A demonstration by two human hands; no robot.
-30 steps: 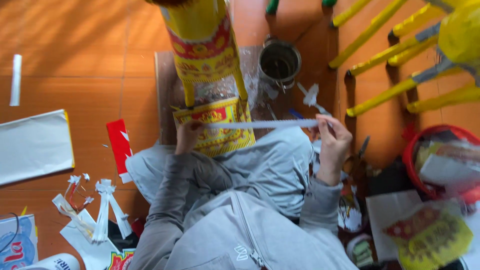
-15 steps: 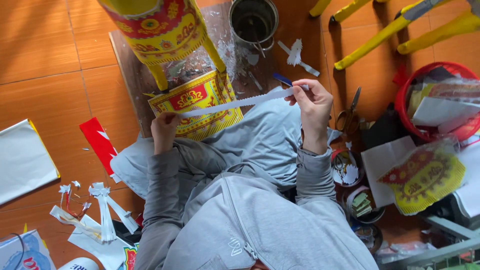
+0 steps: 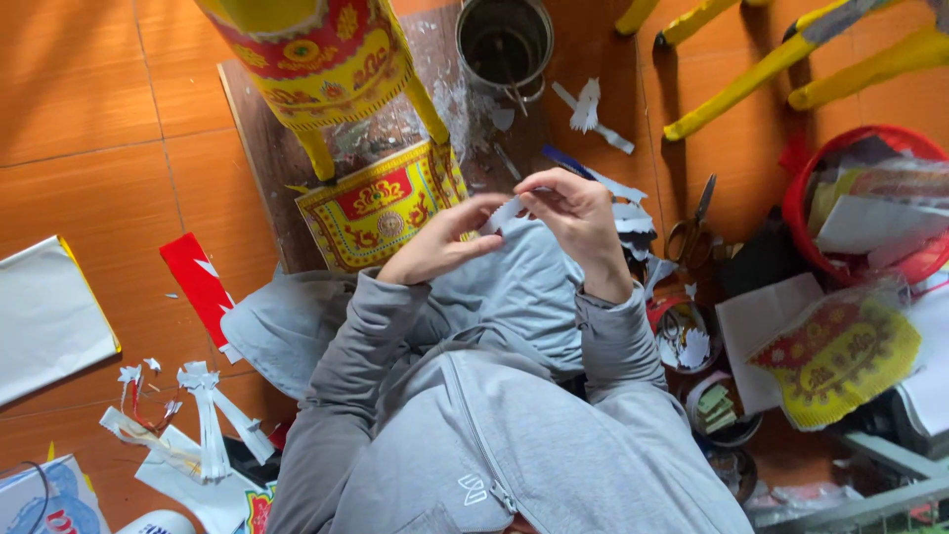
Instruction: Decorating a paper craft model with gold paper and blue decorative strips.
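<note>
Head view: the person sits on an orange tiled floor (image 3: 89, 109) in a grey zip hoodie, both forearms raised in front of the chest. The left hand (image 3: 442, 244) and the right hand (image 3: 576, 213) meet over the lap, and between them is a short white paper strip (image 3: 503, 214). The left hand's fingers are curled, with thumb and forefinger pinching the strip's lower end; the right hand's fingertips close on its upper end. The strip is tilted, held in the air just above the grey trousers.

Just beyond the hands a yellow and red ornamented paper box (image 3: 381, 206) lies on a dark wooden board (image 3: 265, 148), with a larger yellow and red paper piece (image 3: 311, 54) standing above it. A metal tin (image 3: 505, 42) sits at the board's far end, with white paper scraps (image 3: 588, 107) beside it.

To the person's right lie scissors (image 3: 690, 223), near a red basket (image 3: 806, 198) filled with paper. A yellow patterned paper piece in plastic wrap (image 3: 840, 351) rests below the basket. To the left, a red paper strip (image 3: 201, 282) and a white sheet (image 3: 44, 321) lie on the floor, well apart from the hands, with folded white paper ornaments (image 3: 206, 415) nearer the knee.
</note>
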